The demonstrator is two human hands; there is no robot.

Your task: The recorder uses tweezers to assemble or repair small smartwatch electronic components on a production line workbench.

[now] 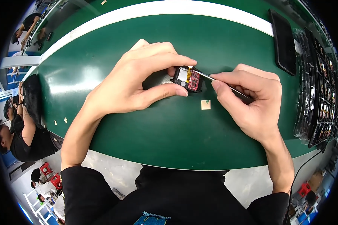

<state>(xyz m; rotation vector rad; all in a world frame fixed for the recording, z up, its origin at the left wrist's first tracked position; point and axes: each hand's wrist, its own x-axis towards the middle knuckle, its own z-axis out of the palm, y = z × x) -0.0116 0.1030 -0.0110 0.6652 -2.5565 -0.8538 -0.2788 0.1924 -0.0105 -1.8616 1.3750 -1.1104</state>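
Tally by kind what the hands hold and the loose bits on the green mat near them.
Small open device with red circuit board, in left hand: 1
Tweezers, in right hand: 1
Tan squares on mat: 3
Total: 5

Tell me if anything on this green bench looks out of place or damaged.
Nothing looks damaged. A few small tan scraps lie loose near the mat's left edge, and one tan square sits below the open device.

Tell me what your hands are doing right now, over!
Left hand pinching small black casing, red circuit board showing. Right hand holding tweezers, tip at the board. Small tan square on green table just below; nothing blocking.
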